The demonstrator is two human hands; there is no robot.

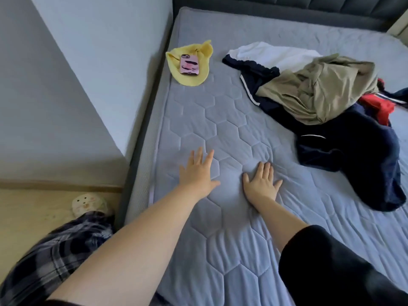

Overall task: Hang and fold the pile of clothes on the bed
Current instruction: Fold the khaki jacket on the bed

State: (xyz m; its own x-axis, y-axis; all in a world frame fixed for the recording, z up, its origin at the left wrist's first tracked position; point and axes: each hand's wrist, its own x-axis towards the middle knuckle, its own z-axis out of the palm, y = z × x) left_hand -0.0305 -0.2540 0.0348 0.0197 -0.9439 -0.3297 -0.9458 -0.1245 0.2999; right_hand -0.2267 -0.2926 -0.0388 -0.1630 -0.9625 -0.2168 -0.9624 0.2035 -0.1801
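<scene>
A pile of clothes lies on the right side of the grey quilted bed (pixel 220 120): a khaki garment (pixel 320 89) on top, a white garment (pixel 271 54) behind it, a navy garment (pixel 353 151) spreading toward me, and a bit of red cloth (pixel 379 107) at the right. My left hand (pixel 196 173) is stretched out flat with straight fingers over the bare mattress. My right hand (pixel 262 184) presses flat on the mattress beside it. Both hands hold nothing and are well short of the pile.
A yellow cloth (pixel 189 60) lies at the bed's far left with a pink phone (pixel 189 64) on it. A grey wall (pixel 66 85) runs along the bed's left side. My plaid trouser leg (pixel 55 250) and a pale clog (pixel 88 204) stand on the wooden floor.
</scene>
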